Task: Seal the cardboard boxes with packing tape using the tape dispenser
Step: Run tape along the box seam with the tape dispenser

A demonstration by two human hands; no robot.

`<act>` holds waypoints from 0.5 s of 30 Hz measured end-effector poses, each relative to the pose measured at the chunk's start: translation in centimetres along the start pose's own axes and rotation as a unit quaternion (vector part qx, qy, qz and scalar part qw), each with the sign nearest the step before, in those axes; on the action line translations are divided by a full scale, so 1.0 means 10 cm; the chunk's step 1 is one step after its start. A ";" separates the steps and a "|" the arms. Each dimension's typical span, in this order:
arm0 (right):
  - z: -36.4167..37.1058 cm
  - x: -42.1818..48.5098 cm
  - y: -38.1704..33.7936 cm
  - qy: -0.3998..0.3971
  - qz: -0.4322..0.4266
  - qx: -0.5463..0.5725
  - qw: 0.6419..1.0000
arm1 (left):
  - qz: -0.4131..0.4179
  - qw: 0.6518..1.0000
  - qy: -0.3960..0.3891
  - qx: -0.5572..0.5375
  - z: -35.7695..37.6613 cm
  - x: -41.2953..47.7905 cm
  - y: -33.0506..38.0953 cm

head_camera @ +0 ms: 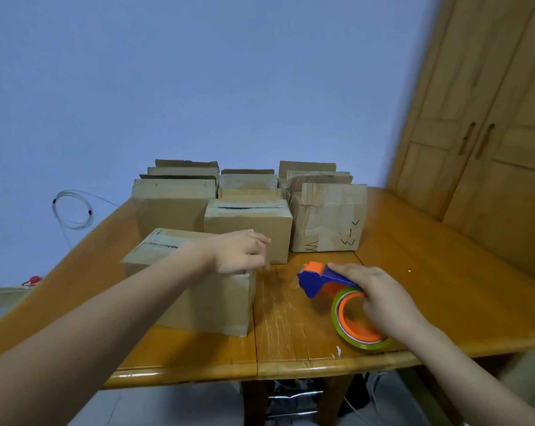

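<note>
R grip [383, 302] wraps tape dispenser [318, 279], which sits on worktop [459, 272] just R of nearest box [204, 302]. L grip [238, 253], fingers loose, rests on box top. Step: prob. fetching dispenser. Next: lift it, bring tape end over box top.

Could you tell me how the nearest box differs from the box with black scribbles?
The nearest box lies low and wide, its top closed flat; the scribbled box stands taller, a flap sticking up. The nearest box's front is plain; the scribbled box bears black zigzags. The left hand rests on the nearest box; no hand touches the scribbled box. Both are brown cardboard on the table.
</note>
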State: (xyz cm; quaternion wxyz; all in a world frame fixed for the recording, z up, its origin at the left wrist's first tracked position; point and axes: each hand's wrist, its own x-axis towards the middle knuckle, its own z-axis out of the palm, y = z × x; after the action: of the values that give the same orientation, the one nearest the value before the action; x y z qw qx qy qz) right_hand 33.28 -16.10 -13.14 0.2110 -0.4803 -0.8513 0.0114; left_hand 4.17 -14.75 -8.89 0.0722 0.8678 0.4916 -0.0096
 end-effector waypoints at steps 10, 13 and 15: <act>-0.08 0.10 0.00 0.045 0.006 0.020 0.999 | -0.055 0.997 -0.003 -0.045 -0.15 -0.51 -0.36; -0.08 0.14 -0.04 0.052 -0.001 0.029 0.998 | -0.092 0.995 -0.018 -0.020 -0.11 -0.56 -0.33; -0.08 0.17 -0.05 0.061 -0.003 0.036 0.997 | -0.113 0.993 -0.021 0.014 -0.12 -0.54 -0.25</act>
State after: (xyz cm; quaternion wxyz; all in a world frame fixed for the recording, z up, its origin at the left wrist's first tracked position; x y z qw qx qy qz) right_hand 32.45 -15.07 -11.67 0.2801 -0.4698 -0.8371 0.0118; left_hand -0.88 -17.93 -7.50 0.0688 0.8071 0.5848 -0.0432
